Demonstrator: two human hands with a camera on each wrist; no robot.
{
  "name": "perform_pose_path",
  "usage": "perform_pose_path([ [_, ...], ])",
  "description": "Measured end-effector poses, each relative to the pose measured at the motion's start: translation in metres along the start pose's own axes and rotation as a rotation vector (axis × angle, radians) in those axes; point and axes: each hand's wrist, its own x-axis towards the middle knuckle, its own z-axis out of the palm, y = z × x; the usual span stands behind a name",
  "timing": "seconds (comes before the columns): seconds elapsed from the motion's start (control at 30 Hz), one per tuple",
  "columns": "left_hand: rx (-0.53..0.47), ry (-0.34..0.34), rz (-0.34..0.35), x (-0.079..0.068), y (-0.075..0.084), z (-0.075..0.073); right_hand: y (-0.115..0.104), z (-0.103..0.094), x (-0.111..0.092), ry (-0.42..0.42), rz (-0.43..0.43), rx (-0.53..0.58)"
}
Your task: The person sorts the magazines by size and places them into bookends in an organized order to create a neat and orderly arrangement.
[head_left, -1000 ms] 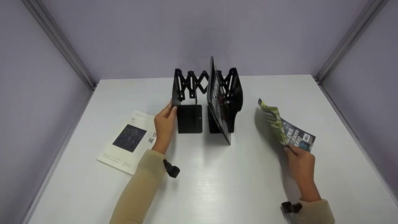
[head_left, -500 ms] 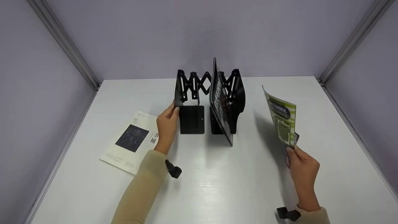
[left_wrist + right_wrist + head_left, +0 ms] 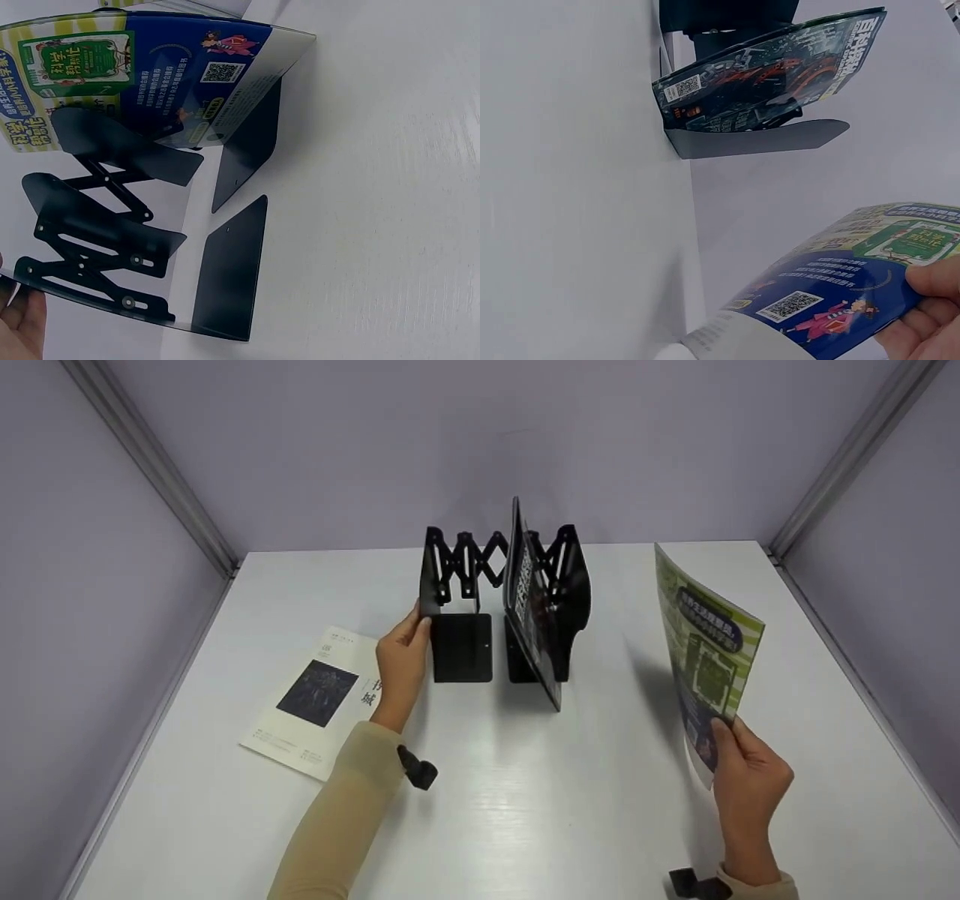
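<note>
Towards the back of the table stands a black expanding book rack [image 3: 460,649] with crisscross links. My left hand [image 3: 401,660] pinches the edge of its left end panel, fingers [image 3: 26,322] showing at the corner of the left wrist view. A magazine [image 3: 534,630] leans in the rack near the right end panel; its dark city cover [image 3: 772,75] shows in the right wrist view, its blue-and-green back in the left. At the right, my right hand [image 3: 750,780] holds a second magazine [image 3: 705,652] by its edge, raised upright, thumb on the green-and-blue cover.
A cream book [image 3: 285,742] with a dark square picture lies flat on the white table [image 3: 487,810], left of the rack and partly under the left forearm. Pale walls [image 3: 480,450] enclose the back and both sides.
My right hand has lifted the magazine upright and turned its green-and-blue cover towards the head view, shifting slightly right. The left hand still holds the rack, which has stayed put.
</note>
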Motion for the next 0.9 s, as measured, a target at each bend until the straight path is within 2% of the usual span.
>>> perform_pose_path([
  [0.27,0.009,-0.002,0.004,0.0,-0.001,-0.001,0.001,-0.002,0.0,0.069,-0.029,0.072],
  [0.53,-0.012,0.008,0.033,0.0,-0.003,0.0,-0.001,-0.006,-0.004,0.063,-0.052,0.119],
  [0.57,-0.016,0.006,0.03,-0.001,0.002,0.0,-0.003,-0.006,-0.004,0.065,-0.058,0.127],
  [0.77,-0.01,0.008,0.008,-0.001,0.003,-0.001,-0.015,-0.008,-0.007,0.066,-0.075,0.129],
  [0.8,-0.005,0.012,0.009,0.0,-0.002,0.0,-0.017,-0.008,-0.007,0.063,-0.072,0.123],
  [0.9,0.005,0.017,0.008,0.001,-0.002,0.0,-0.023,-0.01,-0.008,0.052,-0.059,0.111],
])
